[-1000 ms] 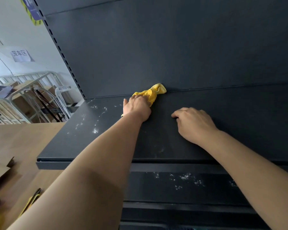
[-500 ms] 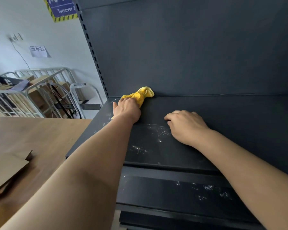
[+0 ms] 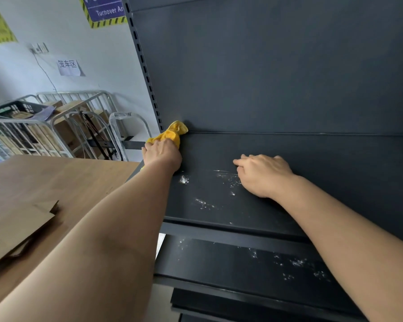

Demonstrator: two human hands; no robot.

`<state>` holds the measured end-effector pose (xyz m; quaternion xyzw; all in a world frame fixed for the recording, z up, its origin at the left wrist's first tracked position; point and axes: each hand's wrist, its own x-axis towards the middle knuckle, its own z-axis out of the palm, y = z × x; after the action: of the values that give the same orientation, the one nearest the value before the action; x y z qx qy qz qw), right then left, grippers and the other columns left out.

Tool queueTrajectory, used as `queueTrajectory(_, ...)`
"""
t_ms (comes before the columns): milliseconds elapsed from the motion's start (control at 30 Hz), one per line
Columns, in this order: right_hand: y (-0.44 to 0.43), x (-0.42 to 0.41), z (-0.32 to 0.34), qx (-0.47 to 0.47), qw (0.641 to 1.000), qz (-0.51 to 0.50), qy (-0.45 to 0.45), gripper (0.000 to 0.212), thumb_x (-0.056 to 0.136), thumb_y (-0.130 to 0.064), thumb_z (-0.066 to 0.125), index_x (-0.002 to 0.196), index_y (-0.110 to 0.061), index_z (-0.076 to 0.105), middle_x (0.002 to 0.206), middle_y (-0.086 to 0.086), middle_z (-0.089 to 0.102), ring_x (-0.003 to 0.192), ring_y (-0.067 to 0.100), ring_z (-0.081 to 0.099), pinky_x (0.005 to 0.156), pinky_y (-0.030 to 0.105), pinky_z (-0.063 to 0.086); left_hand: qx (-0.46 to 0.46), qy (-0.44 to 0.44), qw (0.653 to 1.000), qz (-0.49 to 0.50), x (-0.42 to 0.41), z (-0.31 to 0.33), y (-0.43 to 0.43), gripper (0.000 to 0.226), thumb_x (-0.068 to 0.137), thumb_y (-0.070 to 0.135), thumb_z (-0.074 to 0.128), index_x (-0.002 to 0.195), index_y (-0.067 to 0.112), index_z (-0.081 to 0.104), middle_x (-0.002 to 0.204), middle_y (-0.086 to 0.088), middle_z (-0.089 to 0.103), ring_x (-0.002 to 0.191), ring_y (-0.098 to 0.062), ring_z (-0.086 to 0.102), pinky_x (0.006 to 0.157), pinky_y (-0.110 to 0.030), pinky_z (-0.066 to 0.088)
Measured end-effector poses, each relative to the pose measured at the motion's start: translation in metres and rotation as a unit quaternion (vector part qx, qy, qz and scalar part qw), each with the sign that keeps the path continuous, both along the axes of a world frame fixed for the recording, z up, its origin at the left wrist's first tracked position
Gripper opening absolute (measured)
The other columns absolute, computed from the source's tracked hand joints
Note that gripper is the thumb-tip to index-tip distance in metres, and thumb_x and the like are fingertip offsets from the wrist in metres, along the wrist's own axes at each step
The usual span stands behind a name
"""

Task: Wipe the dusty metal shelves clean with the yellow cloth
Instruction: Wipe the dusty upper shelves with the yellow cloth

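Note:
My left hand [image 3: 161, 154] grips the bunched yellow cloth [image 3: 170, 133] and presses it into the back left corner of the upper dark metal shelf [image 3: 323, 163], next to the slotted upright. My right hand [image 3: 262, 174] rests on the same shelf, fingers curled, holding nothing. White dust specks [image 3: 204, 202] lie on the shelf between and in front of my hands. The lower shelf [image 3: 230, 259] carries more white dust [image 3: 298, 263] toward the right.
A wooden table [image 3: 56, 182] stands left of the shelving with a brown cardboard piece [image 3: 16, 226] on it. Metal roll cages [image 3: 33, 133] with boxes stand by the white wall behind. The shelving's dark back panel [image 3: 277, 66] rises above the shelf.
My left hand has slid the cloth left along the back edge into the shelf's corner. The camera has swung left. My right hand stays put on the shelf.

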<state>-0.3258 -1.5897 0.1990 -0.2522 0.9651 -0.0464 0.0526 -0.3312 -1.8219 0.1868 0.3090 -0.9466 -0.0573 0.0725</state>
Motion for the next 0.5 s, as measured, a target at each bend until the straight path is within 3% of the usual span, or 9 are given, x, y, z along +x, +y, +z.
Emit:
queueTrajectory(200, 0.005, 0.001, 0.000, -0.008, 1.000, 0.017, -0.016, 0.045, 0.100, -0.027, 0.020, 0.136, -0.024, 0.046, 0.154, -0.004, 0.033, 0.139, 0.021, 0.035, 0.107, 0.046, 0.029, -0.024, -0.009, 0.999, 0.038, 0.038, 0.001, 0.002, 0.037, 0.092, 0.015, 0.046, 0.127, 0.006, 0.054, 0.131, -0.018, 0.054, 0.128, -0.037, 0.039, 0.107, -0.043, 0.031)
queueTrajectory(367, 0.016, 0.008, 0.000, -0.008, 0.998, 0.055, -0.037, 0.050, 0.102, -0.030, 0.016, 0.149, -0.023, 0.028, 0.161, -0.004, 0.015, 0.148, 0.016, 0.015, 0.118, 0.049, 0.014, -0.035, -0.006, 0.998, 0.053, 0.068, 0.001, 0.011, 0.036, 0.094, 0.017, 0.043, 0.127, 0.008, 0.055, 0.133, -0.018, 0.053, 0.129, -0.036, 0.040, 0.108, -0.043, 0.031)
queueTrajectory(500, 0.034, 0.023, 0.001, -0.037, 0.997, 0.065, -0.001, 0.048, 0.102, -0.027, 0.016, 0.144, -0.018, 0.038, 0.159, -0.002, 0.025, 0.148, 0.014, 0.016, 0.118, 0.047, 0.015, -0.029, 0.007, 0.997, 0.067, 0.086, 0.000, 0.017, 0.037, 0.095, 0.019, 0.043, 0.128, 0.009, 0.054, 0.134, -0.018, 0.052, 0.131, -0.037, 0.037, 0.109, -0.045, 0.030)
